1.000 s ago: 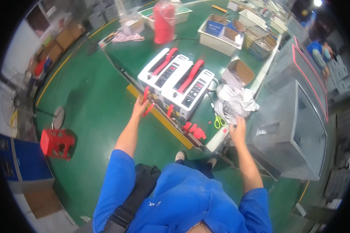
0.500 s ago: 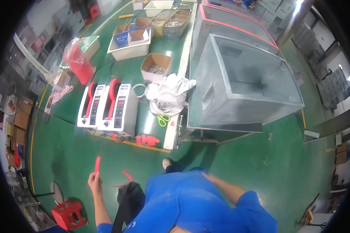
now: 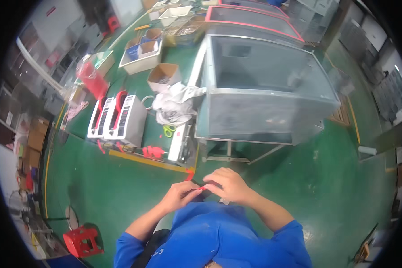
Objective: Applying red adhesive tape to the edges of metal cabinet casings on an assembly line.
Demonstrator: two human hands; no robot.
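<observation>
Both of my hands meet in front of my chest. My left hand (image 3: 179, 195) and my right hand (image 3: 228, 184) pinch a short red strip (image 3: 196, 184) between their fingertips, one end sticking up toward the table edge. Beyond them stands the green table (image 3: 98, 156) with two white machines (image 3: 118, 118) that carry red rolls. A small pile of red strips (image 3: 152, 152) lies near the table's yellow-edged front. Green-handled scissors (image 3: 168, 130) rest beside a white crumpled cloth (image 3: 176, 103).
A large grey metal box (image 3: 263, 91) on a frame stands to the right of the table. Cardboard boxes (image 3: 164, 75) and white trays (image 3: 143, 57) sit at the table's far side. A red stool (image 3: 82, 241) is on the green floor at lower left.
My left hand, out at the lower left holding a red strip, has come to the middle. My right hand has joined it on the strip. The view has swung right.
</observation>
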